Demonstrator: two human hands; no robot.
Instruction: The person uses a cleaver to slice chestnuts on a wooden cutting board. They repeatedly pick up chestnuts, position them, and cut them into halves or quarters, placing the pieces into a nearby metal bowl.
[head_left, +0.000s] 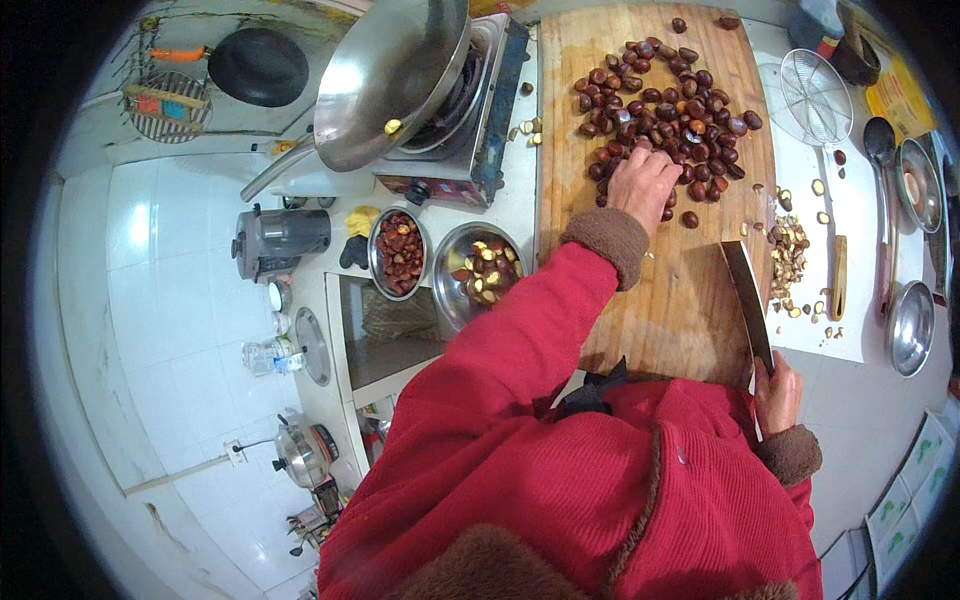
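Note:
My left hand (643, 184) reaches into the near side of a loose heap of brown chestnuts (664, 112) on a wooden cutting board (675, 315). Its fingers bend down among the nuts, and whether one is gripped between them is hidden. In my right hand (780, 394) is the handle end of a kitchen knife (748, 300) with a long, broad blade. The blade lies along the board's right edge, its tip pointing away from me. One chestnut (690, 219) sits slightly apart, just right of my left hand.
Left of the board stand a steel bowl (441, 262) with cut chestnuts and a smaller bowl (385, 247) of brown pieces. A wok (352, 97) tilts on a gas stove (480, 150). Chestnut trimmings (789, 259), a wire skimmer (817, 94) and a ladle (879, 140) lie right.

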